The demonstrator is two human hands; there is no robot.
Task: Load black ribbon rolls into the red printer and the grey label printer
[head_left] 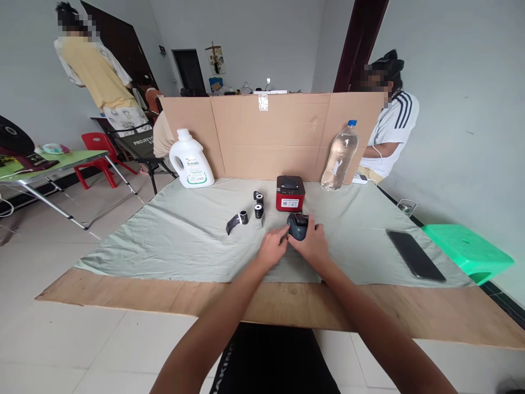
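Observation:
A small dark blue-black device with a rounded body [297,226], like a handheld label printer, sits low over the cloth in front of me. My right hand [312,243] is wrapped round its right and near sides, thumb and fingers apart around the body. At its left edge is my left hand [273,249], fingers curled and the index finger reaching to the device; whether a small piece is pinched there is hidden. Just behind stands a red box with a black top [290,193] and a white label. Black rolls [258,210] lie to the left, one roll [243,217] with a loose black strip.
A cardboard panel [270,137] stands along the back. Before it are a white detergent jug [192,161] and a clear bottle [340,156]. At right are a black phone [414,255] and a green stool [467,249]. Two people are beyond the table.

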